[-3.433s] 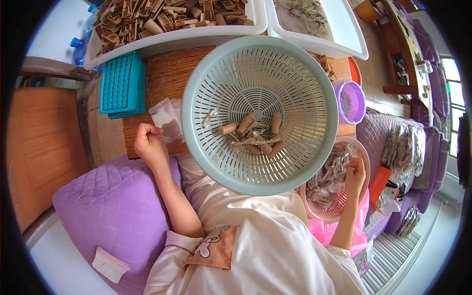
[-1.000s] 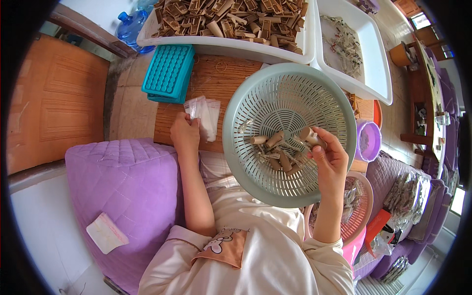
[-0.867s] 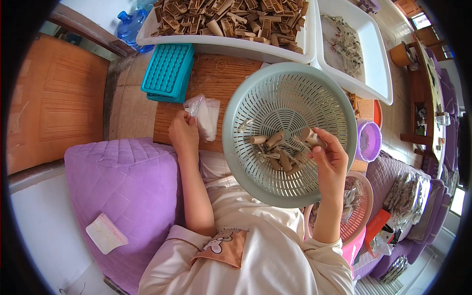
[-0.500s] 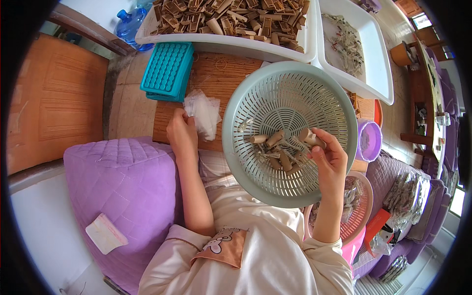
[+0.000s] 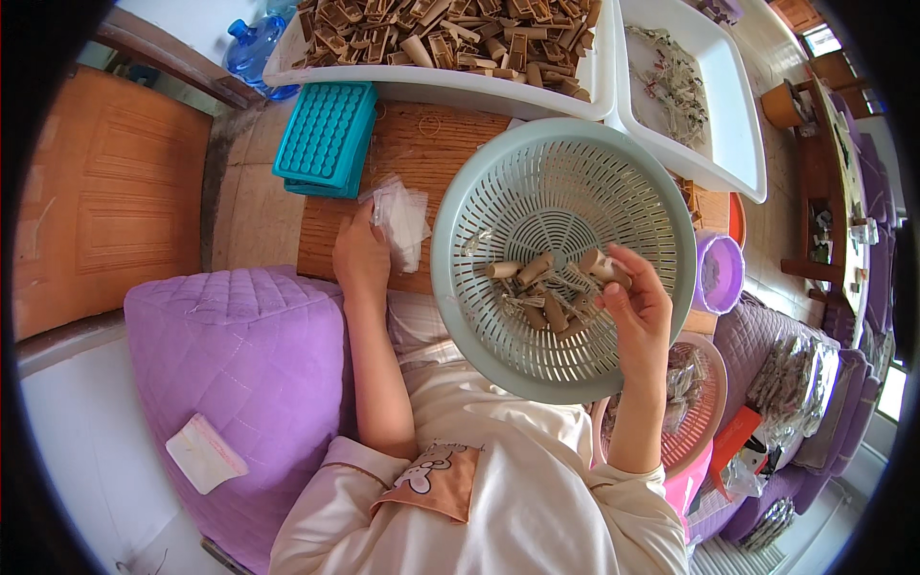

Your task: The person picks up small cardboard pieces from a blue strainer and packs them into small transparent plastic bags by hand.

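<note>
My left hand (image 5: 362, 257) is at the edge of a small stack of clear plastic bags (image 5: 410, 235) on the wooden table, its fingers closed on the top bag's edge; the fingertips are partly hidden. Inside a grey-green colander (image 5: 448, 216), my right hand (image 5: 640, 305) holds a brown cylindrical plastic piece (image 5: 596, 264) between thumb and fingers. More such brown pieces (image 5: 537, 270) lie in the colander, among thin whitish wire-like parts (image 5: 515, 305). A small crumpled clear bag (image 5: 476, 241) rests against the colander's left inner wall.
A white bin (image 5: 431, 84) heaped with brown plastic parts stands beyond, beside another white tray (image 5: 738, 144) holding wiry parts. Teal trays (image 5: 326, 134) are stacked at left. A purple container (image 5: 721, 273) and pink basket (image 5: 709, 383) stand at right; a purple padded seat (image 5: 240, 374) is at left.
My left hand has shifted slightly right and its fingers reach farther over the bags, whose upper edge is a little raised. The right hand and its brown piece have barely moved.
</note>
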A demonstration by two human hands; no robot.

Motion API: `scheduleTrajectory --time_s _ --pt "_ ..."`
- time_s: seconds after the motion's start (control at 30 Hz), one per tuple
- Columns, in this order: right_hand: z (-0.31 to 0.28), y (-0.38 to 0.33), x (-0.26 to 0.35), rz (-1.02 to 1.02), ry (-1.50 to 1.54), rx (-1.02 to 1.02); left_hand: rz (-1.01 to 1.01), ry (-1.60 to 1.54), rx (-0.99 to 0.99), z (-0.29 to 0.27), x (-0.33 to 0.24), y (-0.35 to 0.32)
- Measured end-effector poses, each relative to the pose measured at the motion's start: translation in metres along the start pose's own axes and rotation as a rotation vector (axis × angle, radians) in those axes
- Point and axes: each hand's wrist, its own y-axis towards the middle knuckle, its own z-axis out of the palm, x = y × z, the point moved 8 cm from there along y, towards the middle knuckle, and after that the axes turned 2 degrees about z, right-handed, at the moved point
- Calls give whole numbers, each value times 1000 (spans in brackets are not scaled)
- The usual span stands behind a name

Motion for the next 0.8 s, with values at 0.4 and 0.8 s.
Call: scheduleTrajectory --time_s 0.4,0.8 --pt "0 -1 49 -281 9 -84 -80 -758 16 -61 -47 -22" --pt "59 -6 118 -645 -404 -10 65 -888 297 -73 -117 -65"
